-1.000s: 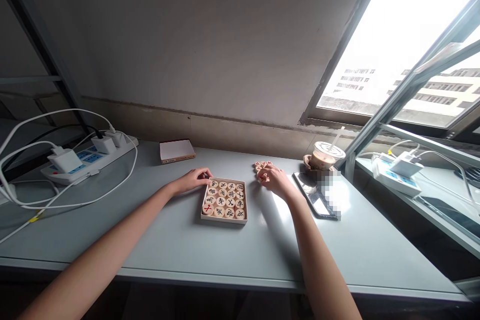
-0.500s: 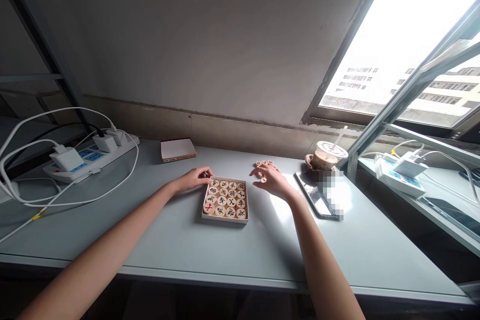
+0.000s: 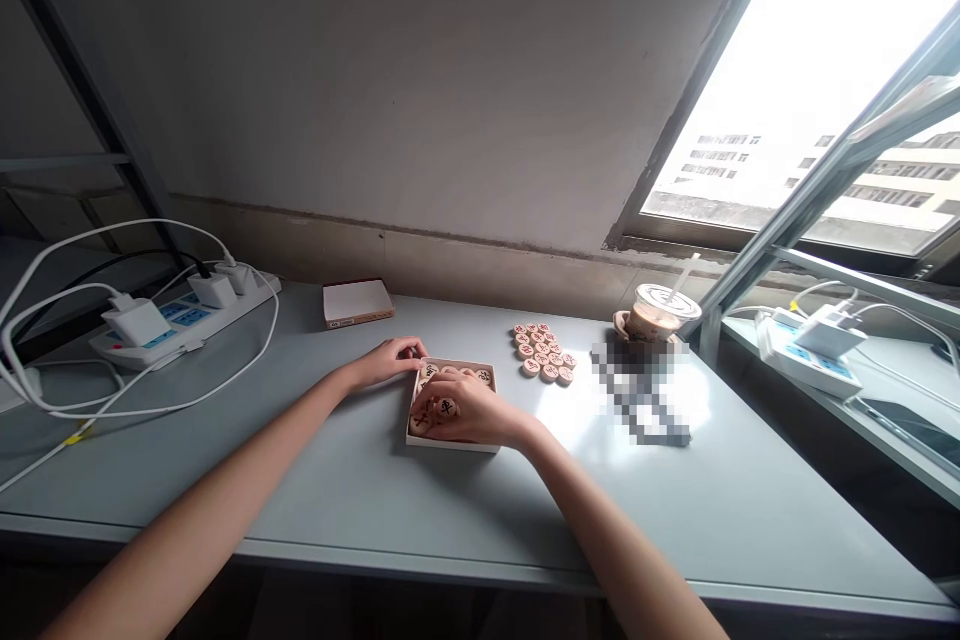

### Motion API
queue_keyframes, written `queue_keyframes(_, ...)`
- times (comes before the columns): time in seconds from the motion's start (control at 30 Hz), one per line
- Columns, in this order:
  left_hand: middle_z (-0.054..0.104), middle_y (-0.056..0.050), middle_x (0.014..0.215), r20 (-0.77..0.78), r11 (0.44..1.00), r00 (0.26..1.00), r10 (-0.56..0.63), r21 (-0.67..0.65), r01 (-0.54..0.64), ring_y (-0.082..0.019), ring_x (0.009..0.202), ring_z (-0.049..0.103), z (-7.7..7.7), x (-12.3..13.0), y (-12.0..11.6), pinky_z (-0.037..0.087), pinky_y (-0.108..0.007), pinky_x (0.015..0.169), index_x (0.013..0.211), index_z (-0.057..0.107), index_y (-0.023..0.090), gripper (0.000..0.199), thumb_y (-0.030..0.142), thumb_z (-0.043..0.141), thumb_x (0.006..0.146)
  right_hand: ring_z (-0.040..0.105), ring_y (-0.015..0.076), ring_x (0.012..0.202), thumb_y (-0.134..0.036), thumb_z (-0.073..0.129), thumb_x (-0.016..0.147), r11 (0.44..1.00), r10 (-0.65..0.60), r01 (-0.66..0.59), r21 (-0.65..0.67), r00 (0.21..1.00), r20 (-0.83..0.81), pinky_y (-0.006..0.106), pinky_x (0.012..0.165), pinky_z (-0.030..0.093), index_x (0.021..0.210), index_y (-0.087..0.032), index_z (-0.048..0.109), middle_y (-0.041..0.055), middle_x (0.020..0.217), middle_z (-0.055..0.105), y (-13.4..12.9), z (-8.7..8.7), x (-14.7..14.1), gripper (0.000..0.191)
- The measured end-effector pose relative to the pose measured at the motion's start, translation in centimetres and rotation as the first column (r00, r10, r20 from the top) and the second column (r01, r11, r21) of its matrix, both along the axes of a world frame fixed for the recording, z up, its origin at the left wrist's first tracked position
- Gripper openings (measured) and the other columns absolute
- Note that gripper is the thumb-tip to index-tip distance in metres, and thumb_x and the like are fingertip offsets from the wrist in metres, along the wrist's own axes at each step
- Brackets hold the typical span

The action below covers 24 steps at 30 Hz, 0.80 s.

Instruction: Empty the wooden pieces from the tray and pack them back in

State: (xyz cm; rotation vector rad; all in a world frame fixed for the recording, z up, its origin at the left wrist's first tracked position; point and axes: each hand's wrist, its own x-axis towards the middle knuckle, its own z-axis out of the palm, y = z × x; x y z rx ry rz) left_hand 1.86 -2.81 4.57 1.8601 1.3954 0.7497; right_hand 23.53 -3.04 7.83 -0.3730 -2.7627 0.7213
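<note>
A shallow open box (image 3: 454,443) holds rows of round wooden xiangqi pieces (image 3: 484,377) with black characters. My left hand (image 3: 384,362) rests at the box's back left corner, its curled fingers gripping the edge. Over the box reaches my right hand (image 3: 476,408), thumb and fingers bent around a xiangqi piece (image 3: 448,407) in the front left part. The hand covers much of the box, so many pieces are hidden. To the right of the box, a group of red-character xiangqi pieces (image 3: 540,350) lies face up on the grey desk (image 3: 337,490).
The box lid (image 3: 358,302) lies inside up near the wall. A lidded drink cup (image 3: 660,310) with a straw stands at the back right, by a blurred-out phone (image 3: 645,410). On the left sits a power strip (image 3: 187,320) with chargers and looping white cables (image 3: 274,320).
My right hand has moved left from the red pieces into the box. A black character now shows in the front left corner, where a red one was. My left hand stays put.
</note>
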Motion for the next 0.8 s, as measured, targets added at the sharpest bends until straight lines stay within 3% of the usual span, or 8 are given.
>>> queue_keyframes(0.1,0.060,-0.002,0.091,0.007,1.000,1.000,-0.010,0.002,0.010,-0.018,0.083,0.050,0.0,0.0,0.0,0.039,-0.029,0.078,0.087,0.060,0.020,0.023,0.037,0.051,0.076,0.053,0.0153,0.093,-0.032,0.063,0.076,0.997,-0.077,0.078,0.016,0.995,-0.060,0.029,0.085,0.037,0.094,-0.026,0.060,-0.0012,0.097,0.062,0.7,-0.1,0.3,0.019)
queue_keyframes(0.2,0.059,-0.002,0.092,-0.004,1.000,1.000,-0.013,-0.006,0.013,-0.018,0.084,0.049,0.0,0.0,0.0,0.039,-0.029,0.078,0.086,0.059,0.020,0.022,0.038,0.051,0.077,0.049,0.0185,0.099,-0.038,0.059,0.079,0.945,-0.307,0.315,0.087,0.947,-0.098,0.034,0.086,0.035,0.096,-0.027,0.059,0.0015,0.102,0.059,2.4,-0.2,1.6,0.021)
queue_keyframes(0.33,0.059,-0.002,0.091,-0.016,1.000,1.000,0.007,-0.008,-0.007,-0.019,0.084,0.049,-0.2,-0.1,0.0,0.039,-0.029,0.078,0.087,0.059,0.020,0.022,0.038,0.050,0.077,0.045,0.0223,0.101,-0.040,0.049,0.084,0.754,-0.605,0.602,0.264,0.792,-0.080,0.038,0.086,0.032,0.095,-0.026,0.060,0.0048,0.103,0.057,5.3,-0.9,4.4,0.020)
queue_keyframes(0.4,0.059,-0.002,0.092,-0.019,1.000,1.000,0.010,-0.006,-0.010,-0.019,0.084,0.049,-0.2,-0.1,-0.1,0.039,-0.029,0.077,0.087,0.059,0.020,0.023,0.038,0.050,0.077,0.043,0.0251,0.104,-0.037,0.049,0.083,0.648,-0.712,0.671,0.361,0.702,-0.027,0.040,0.085,0.031,0.093,-0.025,0.061,0.0069,0.106,0.056,6.4,-1.4,5.8,0.019)
queue_keyframes(0.47,0.059,-0.002,0.093,-0.019,1.000,1.000,0.008,-0.007,-0.008,-0.019,0.084,0.049,-0.2,-0.1,0.0,0.039,-0.029,0.077,0.087,0.059,0.020,0.023,0.039,0.050,0.076,0.041,0.0271,0.105,-0.036,0.050,0.082,0.584,-0.772,0.700,0.411,0.635,0.017,0.041,0.082,0.032,0.098,-0.025,0.060,0.0085,0.111,0.053,7.1,-1.7,6.7,0.022)
queue_keyframes(0.57,0.059,-0.002,0.092,-0.022,1.000,1.000,0.006,-0.012,-0.006,-0.019,0.083,0.048,-0.2,-0.1,0.0,0.039,-0.028,0.076,0.087,0.059,0.020,0.024,0.039,0.050,0.076,0.041,0.0268,0.106,-0.035,0.050,0.081,0.604,-0.759,0.688,0.403,0.651,0.025,0.040,0.081,0.033,0.111,-0.028,0.056,0.0076,0.115,0.052,7.5,-1.9,7.1,0.030)
queue_keyframes(0.73,0.058,-0.002,0.092,-0.033,1.000,0.999,0.005,-0.015,-0.005,-0.018,0.083,0.047,-0.3,-0.2,0.1,0.038,-0.028,0.076,0.087,0.058,0.020,0.024,0.040,0.050,0.077,0.041,0.0272,0.108,-0.032,0.050,0.083,0.641,-0.717,0.662,0.388,0.697,-0.006,0.042,0.086,0.030,0.096,-0.028,0.065,0.0058,0.114,0.055,7.3,-1.8,6.5,0.020)
queue_keyframes(0.8,0.058,-0.002,0.092,-0.029,1.000,1.000,0.001,-0.011,-0.001,-0.018,0.083,0.047,-0.4,-0.2,0.1,0.038,-0.028,0.077,0.087,0.058,0.020,0.023,0.040,0.050,0.077,0.043,0.0256,0.107,-0.031,0.052,0.083,0.681,-0.676,0.646,0.344,0.735,-0.041,0.041,0.087,0.031,0.098,-0.028,0.064,0.0050,0.112,0.056,6.8,-1.5,6.0,0.019)
